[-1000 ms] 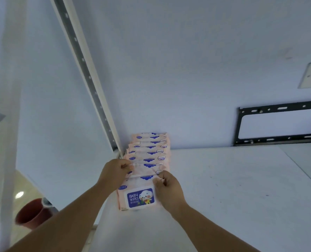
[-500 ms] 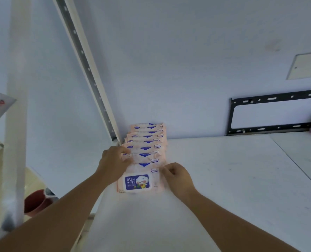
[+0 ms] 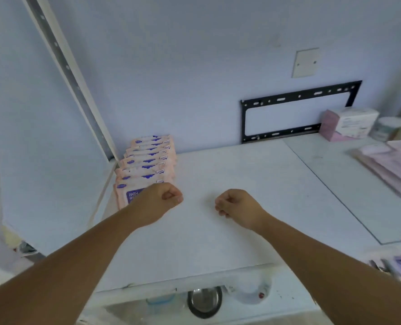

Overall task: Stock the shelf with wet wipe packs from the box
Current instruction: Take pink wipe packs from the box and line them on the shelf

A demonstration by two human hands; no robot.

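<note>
Each grip is curled up with nothing in it. The left hand is just in front of the wet wipe packs, nearer than the right hand. The packs make 1 row, left of middle on the shelf, running back to the wall.

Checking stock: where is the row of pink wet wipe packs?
Head view: the pink wet wipe packs line the white shelf's left edge, back to the wall, behind the left hand.

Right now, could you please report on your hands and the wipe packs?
Left hand and right hand curled, empty. Wipe packs in a row at shelf left end. Pink box far right, out of the way.
</note>
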